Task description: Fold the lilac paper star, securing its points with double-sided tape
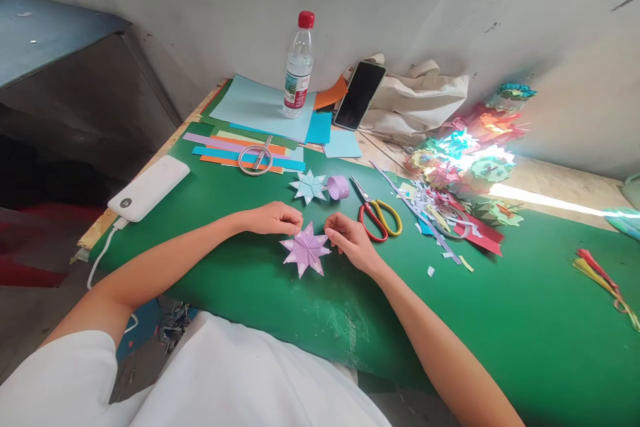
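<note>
Both bare hands work low over a green table surface [510, 313], a purple paper star [309, 250] between them, its folds meeting at the centre. Left hand [276, 217]: fingers curled in, thumb drawn against them, the tips pinching the star's upper-left edge. Right hand [353, 238]: thumb and forefinger closed on a point at the star's upper right, remaining fingers loosely bent. Just beyond the gap between the hands, a light-blue paper star [309, 187] lies flat; right beside it, a purple paper ring [342, 188]. Just past the right hand, scissors [367, 199] with one red and one yellow handle, blades slightly parted and aimed away from the wearer. Further to the right of that hand, a scatter of paper scraps [430, 203], then bright paper flowers [487, 167] heaped partly in glare; well out to the far right, red and yellow tassels [600, 277]. Beyond the left hand, coloured paper strips [215, 153] with a tape roll [241, 161] on top. Farther out past both hands, a red-capped bottle [299, 83] stands upright on a pale blue sheet [255, 103]; to its right, a dark-screened phone [361, 95] leans against a cream cloth bag [425, 100]. Well left of the left hand, a white power bank [149, 188] with a white cable [103, 253] plugged in.
</note>
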The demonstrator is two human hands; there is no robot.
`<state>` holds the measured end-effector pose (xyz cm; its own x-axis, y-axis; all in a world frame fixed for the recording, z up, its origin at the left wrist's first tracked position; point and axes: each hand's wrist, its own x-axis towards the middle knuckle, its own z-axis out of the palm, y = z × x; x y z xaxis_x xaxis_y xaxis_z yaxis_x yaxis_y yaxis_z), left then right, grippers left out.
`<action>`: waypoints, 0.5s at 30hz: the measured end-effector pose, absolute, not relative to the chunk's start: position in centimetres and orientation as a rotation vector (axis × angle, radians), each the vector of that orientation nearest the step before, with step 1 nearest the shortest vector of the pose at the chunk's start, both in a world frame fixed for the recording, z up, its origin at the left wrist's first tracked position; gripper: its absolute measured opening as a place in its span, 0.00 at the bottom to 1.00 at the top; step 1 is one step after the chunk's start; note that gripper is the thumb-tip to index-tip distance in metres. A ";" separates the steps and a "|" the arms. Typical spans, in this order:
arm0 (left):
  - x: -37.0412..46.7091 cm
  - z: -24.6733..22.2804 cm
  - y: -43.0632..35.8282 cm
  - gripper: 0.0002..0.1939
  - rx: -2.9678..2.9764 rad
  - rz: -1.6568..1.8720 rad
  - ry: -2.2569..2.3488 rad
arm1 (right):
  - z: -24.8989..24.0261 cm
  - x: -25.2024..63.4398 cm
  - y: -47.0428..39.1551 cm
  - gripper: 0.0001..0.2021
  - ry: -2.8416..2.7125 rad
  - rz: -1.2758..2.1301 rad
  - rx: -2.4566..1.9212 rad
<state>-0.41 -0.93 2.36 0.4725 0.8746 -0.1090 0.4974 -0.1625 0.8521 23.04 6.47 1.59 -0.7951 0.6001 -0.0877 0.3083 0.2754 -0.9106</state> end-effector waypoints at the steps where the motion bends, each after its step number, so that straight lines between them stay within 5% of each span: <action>1: -0.2 2.4 -1.0 0.14 1.815 0.518 1.145 | 1.6 22.9 6.2 0.16 -2.273 1.524 -0.836; 15: 1.0 2.2 -1.3 0.14 1.831 0.558 1.194 | 1.7 22.0 3.9 0.15 -2.195 1.643 -0.887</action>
<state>0.96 -1.29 2.22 0.4426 0.8930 -0.0822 0.5100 -0.1753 0.8421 22.02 3.94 1.69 -0.7801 0.6076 -0.1493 0.3146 0.1746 -0.9330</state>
